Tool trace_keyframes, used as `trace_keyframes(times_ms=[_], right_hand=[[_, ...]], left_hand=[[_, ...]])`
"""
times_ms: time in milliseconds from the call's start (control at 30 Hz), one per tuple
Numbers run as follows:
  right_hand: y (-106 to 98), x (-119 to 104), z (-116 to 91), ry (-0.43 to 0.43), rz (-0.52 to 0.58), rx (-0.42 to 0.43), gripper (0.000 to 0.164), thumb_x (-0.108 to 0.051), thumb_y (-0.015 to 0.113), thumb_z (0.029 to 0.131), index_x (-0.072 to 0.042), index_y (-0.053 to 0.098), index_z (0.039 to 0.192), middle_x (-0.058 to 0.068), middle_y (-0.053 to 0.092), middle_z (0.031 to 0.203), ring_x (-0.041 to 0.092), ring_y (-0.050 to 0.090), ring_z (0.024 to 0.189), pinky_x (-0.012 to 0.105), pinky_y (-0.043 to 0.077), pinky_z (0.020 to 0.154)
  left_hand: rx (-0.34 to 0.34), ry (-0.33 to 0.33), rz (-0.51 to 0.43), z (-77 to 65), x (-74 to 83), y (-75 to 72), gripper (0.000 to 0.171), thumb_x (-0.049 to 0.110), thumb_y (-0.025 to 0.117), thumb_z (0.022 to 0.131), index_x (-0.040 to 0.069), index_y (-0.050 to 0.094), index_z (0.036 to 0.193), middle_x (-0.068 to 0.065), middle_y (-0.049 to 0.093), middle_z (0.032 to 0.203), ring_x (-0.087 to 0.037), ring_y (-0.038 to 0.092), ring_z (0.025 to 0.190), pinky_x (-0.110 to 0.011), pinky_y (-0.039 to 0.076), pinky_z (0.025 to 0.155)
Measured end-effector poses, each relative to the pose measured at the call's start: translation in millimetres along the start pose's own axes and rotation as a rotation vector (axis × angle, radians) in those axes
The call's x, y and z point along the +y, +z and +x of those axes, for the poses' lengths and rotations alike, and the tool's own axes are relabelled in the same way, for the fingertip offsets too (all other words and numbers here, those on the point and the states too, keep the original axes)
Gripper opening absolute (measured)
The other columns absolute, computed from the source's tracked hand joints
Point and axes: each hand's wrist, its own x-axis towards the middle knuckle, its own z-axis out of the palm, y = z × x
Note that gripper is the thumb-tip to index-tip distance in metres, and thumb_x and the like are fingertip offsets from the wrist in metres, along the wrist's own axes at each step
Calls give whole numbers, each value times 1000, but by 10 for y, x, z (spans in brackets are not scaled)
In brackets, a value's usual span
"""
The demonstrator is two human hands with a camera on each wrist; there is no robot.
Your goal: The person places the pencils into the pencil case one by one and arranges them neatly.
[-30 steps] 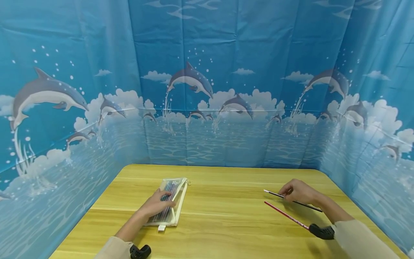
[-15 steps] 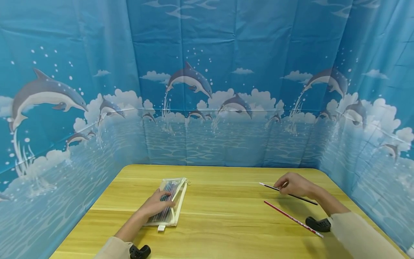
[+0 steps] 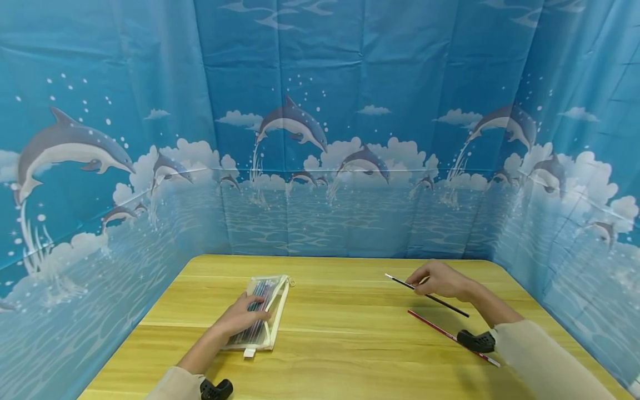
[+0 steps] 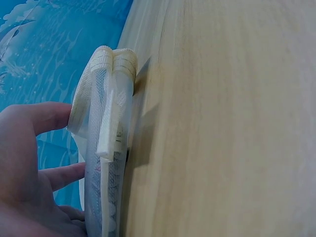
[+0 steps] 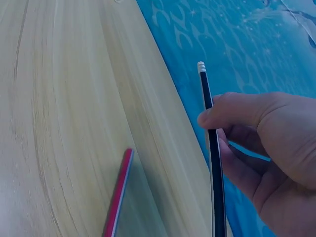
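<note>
My right hand [image 3: 440, 279] pinches a black pencil [image 3: 447, 305] between thumb and fingers, holding it above the table. Its white eraser end points to the far left in the head view and upward in the right wrist view. Below it a red pencil [image 3: 434, 325] lies on the wood, partly covered by the wrist device. On the left side, my left hand [image 3: 245, 315] rests with spread fingers on a see-through zip pencil case [image 3: 278, 319]. Several pencils [image 3: 260, 288] show inside the case. In the left wrist view, fingertips touch the case's side [image 4: 94, 148].
The yellow wooden table [image 3: 345, 355] carries these things. A blue dolphin-print curtain [image 3: 320, 222] stands along its back and sides. Black devices sit at the left wrist [image 3: 216, 389] and the right wrist [image 3: 476, 340].
My right hand has lifted and moved left and away with the black pencil. The red pencil stays put, its near end now showing past the wrist device. My left hand and the case have not moved.
</note>
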Motion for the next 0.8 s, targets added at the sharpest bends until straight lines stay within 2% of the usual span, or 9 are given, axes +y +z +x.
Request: trace_keyframes(times_ms=[200,467,800], right_hand=[[93,-60,104,17,99,23,30,-8,73,95,4,73,123,22,66,127,33,67,109,46,58,87],[289,-214,252,61,269,47,37,-9,73,95,9,69,127,21,65,128,33,67,110,50,56,92],[623,-241,462,118,476,55,39,-9,73,96,8,66,131,20,66,124,45,60,121,49,53,98]], left_hand=[[-1,5,-4,9,-13,0,67,32,79,87,5,59,144,-35,10,165,-59,15,147,-73,21,112],[5,-2,1,5,-22,4,66,32,80,87,6,59,144,-34,11,165,-59,16,147,-73,21,112],[8,5,14,-12,0,5,66,32,79,87,5,59,144,-35,13,165,-59,18,146,-73,21,112]])
